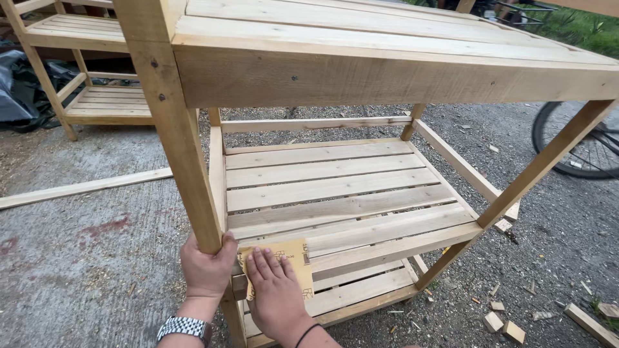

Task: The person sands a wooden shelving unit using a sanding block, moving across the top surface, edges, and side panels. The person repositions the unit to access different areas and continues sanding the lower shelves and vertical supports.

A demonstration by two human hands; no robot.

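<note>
At the front corner post: left hand [206,267], grip wrapped around the wooden post [187,161].
Just right of that grip: right hand [277,296], fingers spread flat, pressing the sandpaper sheet [293,254].
Under the sandpaper: front rail [393,248] of the middle shelf [335,187].
Ground: wood offcuts [503,325].

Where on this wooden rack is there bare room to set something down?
The middle shelf is bare between its rails; the top is bare too. The front left corner is crowded: left hand on the post, right hand on sandpaper.
</note>
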